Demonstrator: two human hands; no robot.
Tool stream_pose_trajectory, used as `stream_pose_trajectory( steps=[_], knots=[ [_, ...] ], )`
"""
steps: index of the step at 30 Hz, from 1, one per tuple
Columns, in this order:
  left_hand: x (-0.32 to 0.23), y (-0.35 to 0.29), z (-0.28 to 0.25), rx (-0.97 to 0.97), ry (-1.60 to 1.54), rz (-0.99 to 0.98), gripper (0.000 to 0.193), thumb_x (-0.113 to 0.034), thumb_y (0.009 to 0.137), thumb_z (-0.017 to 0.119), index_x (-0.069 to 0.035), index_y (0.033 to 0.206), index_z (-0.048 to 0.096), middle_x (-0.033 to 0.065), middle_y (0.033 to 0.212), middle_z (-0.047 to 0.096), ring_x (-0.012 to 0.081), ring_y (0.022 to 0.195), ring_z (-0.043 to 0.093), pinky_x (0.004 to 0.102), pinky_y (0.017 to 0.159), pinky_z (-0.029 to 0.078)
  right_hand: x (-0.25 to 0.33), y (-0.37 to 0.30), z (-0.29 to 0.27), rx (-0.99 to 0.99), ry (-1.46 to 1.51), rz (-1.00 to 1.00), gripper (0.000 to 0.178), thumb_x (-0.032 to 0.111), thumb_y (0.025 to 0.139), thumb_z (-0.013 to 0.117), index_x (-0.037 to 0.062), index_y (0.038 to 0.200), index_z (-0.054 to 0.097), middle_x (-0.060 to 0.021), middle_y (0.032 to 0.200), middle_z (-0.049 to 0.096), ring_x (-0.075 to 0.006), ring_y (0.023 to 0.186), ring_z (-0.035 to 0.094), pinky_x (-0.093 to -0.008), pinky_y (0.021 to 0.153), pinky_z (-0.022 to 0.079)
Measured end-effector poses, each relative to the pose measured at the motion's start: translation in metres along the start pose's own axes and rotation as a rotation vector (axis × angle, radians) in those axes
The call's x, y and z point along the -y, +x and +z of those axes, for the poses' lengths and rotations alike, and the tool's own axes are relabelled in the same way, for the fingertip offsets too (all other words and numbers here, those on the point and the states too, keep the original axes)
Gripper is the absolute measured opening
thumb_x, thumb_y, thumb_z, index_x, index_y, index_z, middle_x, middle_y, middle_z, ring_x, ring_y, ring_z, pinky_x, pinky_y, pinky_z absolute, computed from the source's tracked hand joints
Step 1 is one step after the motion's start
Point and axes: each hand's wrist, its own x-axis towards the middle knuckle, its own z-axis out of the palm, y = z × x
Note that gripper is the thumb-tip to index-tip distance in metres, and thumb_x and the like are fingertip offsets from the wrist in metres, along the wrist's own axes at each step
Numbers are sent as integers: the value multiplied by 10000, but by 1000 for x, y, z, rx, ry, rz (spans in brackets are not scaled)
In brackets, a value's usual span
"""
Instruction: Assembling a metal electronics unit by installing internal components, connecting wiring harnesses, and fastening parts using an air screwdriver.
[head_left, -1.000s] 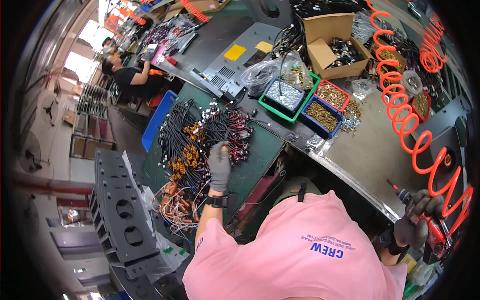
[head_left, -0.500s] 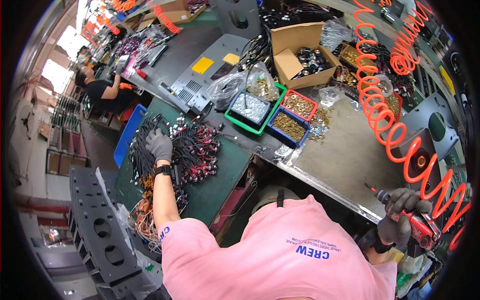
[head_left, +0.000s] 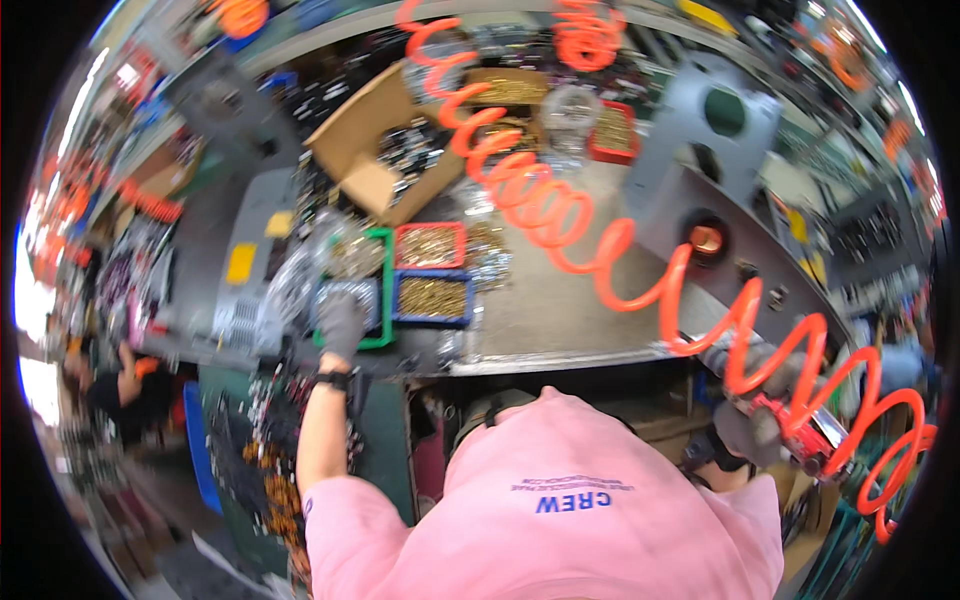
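Observation:
My gloved left hand [head_left: 342, 325] reaches down to the box of silver screws [head_left: 365, 300], which sits in a green tray [head_left: 388, 290]. Motion smears its fingers, so I cannot tell whether they are open or closed. At the lower right, my gloved right hand [head_left: 752, 428] is closed round a red power screwdriver [head_left: 808, 436], partly covered by coils of an orange air hose [head_left: 620, 268]. A blue bin [head_left: 433, 297] of brass-coloured screws and a red bin [head_left: 430, 246] of small brass-coloured parts stand just right of the green tray.
A metal panel with a round opening [head_left: 705, 215] stands at the right. An open cardboard box [head_left: 365, 120] of dark parts lies farther back. Bundled cables [head_left: 270, 470] cover the green mat at lower left. Another person [head_left: 115, 400] works at the far left.
My left hand has left the cable bundle and moved across to the silver screws. The view has turned right. My right hand still holds the power screwdriver.

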Motion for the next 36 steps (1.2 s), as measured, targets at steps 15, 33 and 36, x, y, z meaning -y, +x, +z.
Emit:
stream_pose_trajectory(
  steps=[15,33,36],
  knots=[
    [-29,1,-23,-45,-76,9,199,-199,830,484,-53,879,610,153,863,577,350,834,522,425,724,414,42,-7,-30,41,-317,-281,284,46,718,654,56,765,374,-45,546,439,-167,402,494,-334,404,458],
    [-413,-28,-92,1578,-1624,589,245,-152,858,531,42,1001,573,54,786,564,126,696,518,247,651,424,74,-21,-26,44,-501,-417,301,113,766,669,40,881,400,-65,591,495,-184,464,549,-343,450,511],
    [-422,-34,-104,1763,-1791,377,232,-140,861,535,30,1018,530,65,794,573,137,679,546,239,655,440,72,-25,-24,-35,-515,-472,283,52,739,663,36,868,412,-66,584,493,-191,461,549,-354,451,509]
  ],
)
